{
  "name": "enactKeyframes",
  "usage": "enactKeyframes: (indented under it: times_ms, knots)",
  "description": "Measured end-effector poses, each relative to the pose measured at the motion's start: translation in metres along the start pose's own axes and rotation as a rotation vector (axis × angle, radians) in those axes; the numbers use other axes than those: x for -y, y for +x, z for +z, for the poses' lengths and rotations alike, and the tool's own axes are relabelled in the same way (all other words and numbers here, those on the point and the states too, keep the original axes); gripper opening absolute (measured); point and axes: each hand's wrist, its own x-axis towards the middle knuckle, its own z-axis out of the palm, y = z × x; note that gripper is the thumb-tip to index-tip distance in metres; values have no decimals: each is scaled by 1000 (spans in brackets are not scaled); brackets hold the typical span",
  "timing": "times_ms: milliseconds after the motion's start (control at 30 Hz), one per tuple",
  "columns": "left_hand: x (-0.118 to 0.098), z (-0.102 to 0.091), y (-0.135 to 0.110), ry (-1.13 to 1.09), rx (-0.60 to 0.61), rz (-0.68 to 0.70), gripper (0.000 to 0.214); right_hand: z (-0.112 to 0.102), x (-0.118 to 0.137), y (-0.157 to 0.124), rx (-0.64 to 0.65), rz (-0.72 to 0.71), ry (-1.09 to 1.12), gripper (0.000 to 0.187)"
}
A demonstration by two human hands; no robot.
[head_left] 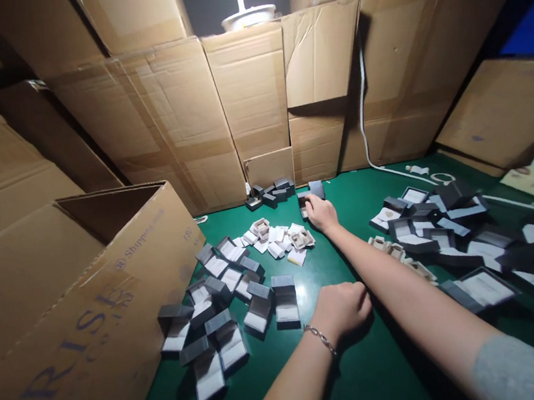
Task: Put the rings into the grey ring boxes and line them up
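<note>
My right hand (322,212) reaches to the back of the green table, its fingers closed on a small dark jewelry box (303,204). Just behind that hand stands a grey box piece (316,188). Nearer to me, my left hand (341,309) is curled over the table with a chain bracelet on its wrist. Whatever its fingers may hold is hidden. To its left, an open grey jewelry box (287,312) with a white lining stands among several similar open boxes (227,346). White paper slips and beige inserts (277,239) lie between the hands and the carton.
A large open carton (127,297) borders the left side. Dark closed boxes (271,194) are heaped at the back, by a wall of cardboard cartons (252,90). More open boxes (428,225) and beige inserts (391,249) lie to the right. A white cable (363,115) hangs down behind.
</note>
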Motion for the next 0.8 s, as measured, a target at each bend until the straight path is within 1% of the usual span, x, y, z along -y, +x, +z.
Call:
enactKeyframes:
  times_ms: [67, 167, 200, 233, 267, 333, 433, 500, 633, 700, 800]
  knots:
    - [0, 0, 0, 3, -4, -13, 32, -1, -3, -3, -134, 78, 23, 39]
    - [1, 3, -1, -4, -11, -21, 32, 1, -11, 2, -392, 259, 142, 39]
    - [1, 3, -1, -8, -14, -21, 32, 2, -14, 5, -440, 314, 192, 41]
    - [1, 4, 0, -11, -18, -23, 32, 4, -18, 9, -449, 358, 234, 44]
    - [1, 4, 0, -14, -22, -26, 31, 5, -22, 13, -430, 397, 266, 47]
    - [1, 4, 0, -19, -25, -32, 31, 6, -27, 20, -335, 444, 292, 57]
    - [0, 1, -1, -24, -16, -42, 31, 4, -29, 25, -168, 461, 257, 72]
    - [-1, -1, -1, -28, -3, -42, 31, 3, -26, 27, -112, 469, 207, 77]
    - [-2, -2, -2, -34, 1, -51, 29, 3, -18, 29, -84, 452, 105, 79]
    - [-2, -1, -2, -38, -3, -58, 29, 3, -16, 31, -78, 457, 88, 78]
    - [-2, -1, -2, -48, 1, -61, 29, 2, -14, 32, -118, 493, 185, 69]
